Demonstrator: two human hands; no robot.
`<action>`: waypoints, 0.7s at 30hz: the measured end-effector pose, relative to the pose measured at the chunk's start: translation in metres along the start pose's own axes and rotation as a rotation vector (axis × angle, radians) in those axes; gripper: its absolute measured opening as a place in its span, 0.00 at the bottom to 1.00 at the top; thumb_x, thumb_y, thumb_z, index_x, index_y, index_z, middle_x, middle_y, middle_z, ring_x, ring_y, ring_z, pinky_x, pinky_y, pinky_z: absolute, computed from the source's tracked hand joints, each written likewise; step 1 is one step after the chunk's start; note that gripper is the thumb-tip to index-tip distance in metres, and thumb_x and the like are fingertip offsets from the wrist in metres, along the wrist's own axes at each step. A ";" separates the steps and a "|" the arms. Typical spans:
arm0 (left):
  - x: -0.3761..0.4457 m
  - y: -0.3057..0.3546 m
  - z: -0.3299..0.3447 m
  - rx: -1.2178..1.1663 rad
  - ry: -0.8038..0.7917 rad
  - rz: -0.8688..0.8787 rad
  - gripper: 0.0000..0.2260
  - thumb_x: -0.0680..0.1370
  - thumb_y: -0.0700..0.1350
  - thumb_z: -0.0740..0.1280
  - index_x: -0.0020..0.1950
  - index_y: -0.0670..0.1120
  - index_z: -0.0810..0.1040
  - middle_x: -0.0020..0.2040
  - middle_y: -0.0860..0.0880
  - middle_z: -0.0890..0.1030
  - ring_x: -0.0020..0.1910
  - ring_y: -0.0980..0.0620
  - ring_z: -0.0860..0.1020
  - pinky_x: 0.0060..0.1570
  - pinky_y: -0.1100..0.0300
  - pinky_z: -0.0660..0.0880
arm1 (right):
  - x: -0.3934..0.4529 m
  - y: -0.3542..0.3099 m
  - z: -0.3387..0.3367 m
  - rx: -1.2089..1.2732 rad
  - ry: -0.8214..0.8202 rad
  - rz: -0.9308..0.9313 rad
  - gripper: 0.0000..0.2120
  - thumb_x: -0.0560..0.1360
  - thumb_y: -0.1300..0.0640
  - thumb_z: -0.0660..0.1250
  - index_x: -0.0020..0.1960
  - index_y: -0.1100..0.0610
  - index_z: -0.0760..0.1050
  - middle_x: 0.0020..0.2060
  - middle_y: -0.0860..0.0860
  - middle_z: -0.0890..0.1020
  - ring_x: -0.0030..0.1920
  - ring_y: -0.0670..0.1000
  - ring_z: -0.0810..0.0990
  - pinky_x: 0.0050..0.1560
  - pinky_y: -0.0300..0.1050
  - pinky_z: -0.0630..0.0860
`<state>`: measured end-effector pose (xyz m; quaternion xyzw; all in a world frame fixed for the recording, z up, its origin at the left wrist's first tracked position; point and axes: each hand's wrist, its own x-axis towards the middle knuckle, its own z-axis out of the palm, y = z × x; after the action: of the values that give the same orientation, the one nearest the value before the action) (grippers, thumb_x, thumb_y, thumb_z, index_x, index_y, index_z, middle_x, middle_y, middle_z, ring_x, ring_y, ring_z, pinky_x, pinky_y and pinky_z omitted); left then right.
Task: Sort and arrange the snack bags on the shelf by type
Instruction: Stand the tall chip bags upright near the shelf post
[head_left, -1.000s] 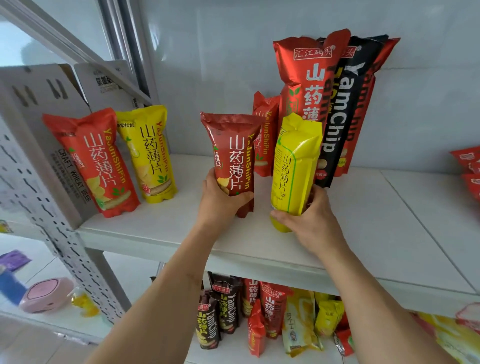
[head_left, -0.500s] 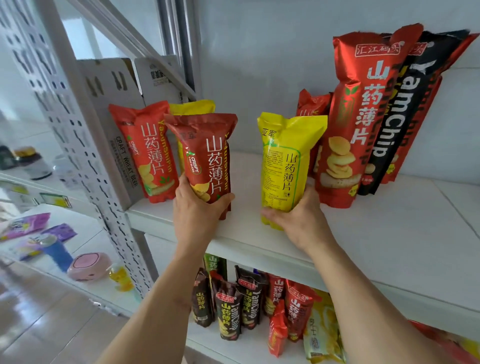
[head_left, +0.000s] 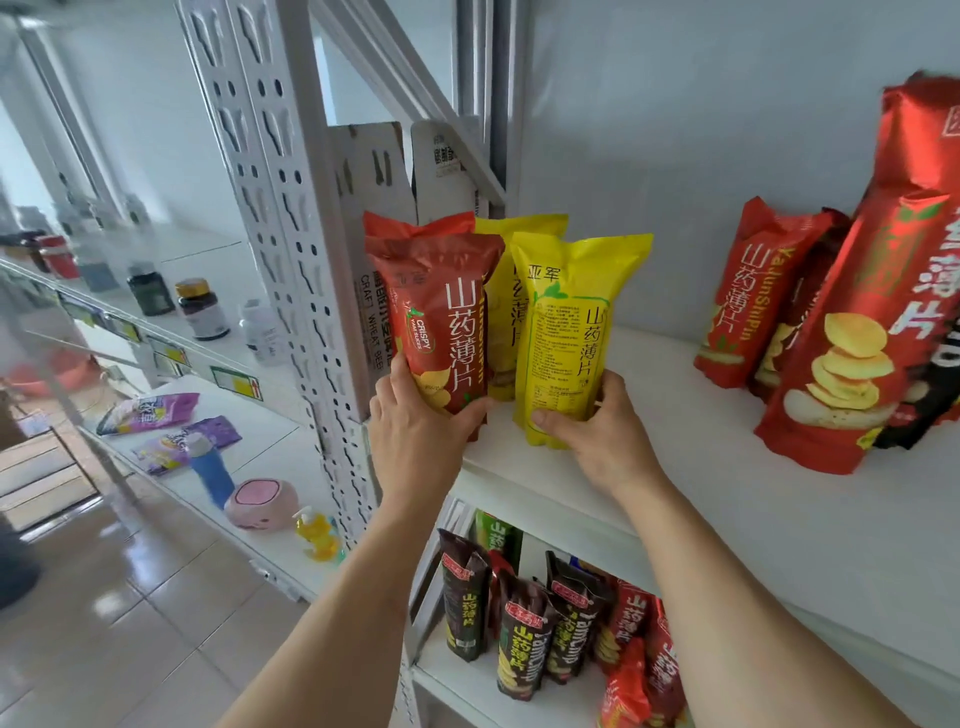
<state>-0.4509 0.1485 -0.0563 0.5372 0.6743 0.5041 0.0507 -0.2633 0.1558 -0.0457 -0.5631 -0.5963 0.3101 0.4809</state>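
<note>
A white metal shelf stands against a pale wall, its perforated upright at the left end and a tiled floor below. There is only the head view, looking forward and down at the upper board.

The left hand is wrapped around the foot of a red bag, thumb across the front, holding it upright right in front of a second red bag that stands by the upright. The right hand is closed round the base of a yellow bag, fingers curled on its front, with another yellow bag just behind it. So each held bag sits before its own colour, at the left end of the board.

Farther right, well apart, a small red bag leans at the wall beside a big red bag and some dark ones.

To my eye, the risk is in the letting go. These bags are tall, light and narrow at the foot; released while tilted, either could tip forward off the board's front edge or knock the one behind it flat. The red pair stands tight against the upright, so a shove there may crumple the back bag. The leaning group on the right looks unsteady too, and a bump to the board might slide it down.
</note>
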 end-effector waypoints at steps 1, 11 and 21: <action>0.002 -0.002 0.001 0.004 0.000 -0.001 0.49 0.65 0.65 0.76 0.77 0.45 0.59 0.65 0.44 0.72 0.66 0.43 0.71 0.64 0.48 0.68 | 0.003 0.000 0.004 0.002 -0.007 0.003 0.32 0.69 0.54 0.78 0.66 0.50 0.64 0.50 0.40 0.75 0.45 0.36 0.75 0.40 0.27 0.70; 0.024 -0.016 0.009 -0.007 -0.022 -0.009 0.50 0.65 0.68 0.74 0.78 0.45 0.59 0.66 0.44 0.72 0.68 0.43 0.70 0.64 0.46 0.69 | 0.022 -0.002 0.027 -0.031 -0.015 0.008 0.32 0.70 0.49 0.76 0.69 0.52 0.67 0.54 0.42 0.78 0.54 0.47 0.78 0.55 0.43 0.74; 0.040 -0.023 0.014 -0.011 -0.063 -0.029 0.51 0.65 0.67 0.75 0.79 0.44 0.58 0.72 0.42 0.70 0.71 0.40 0.67 0.68 0.44 0.66 | 0.036 -0.010 0.039 -0.029 -0.030 0.013 0.31 0.71 0.49 0.75 0.70 0.48 0.67 0.58 0.43 0.78 0.57 0.47 0.78 0.60 0.45 0.74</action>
<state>-0.4740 0.1901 -0.0614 0.5427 0.6774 0.4898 0.0824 -0.2994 0.1960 -0.0422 -0.5692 -0.6042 0.3128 0.4616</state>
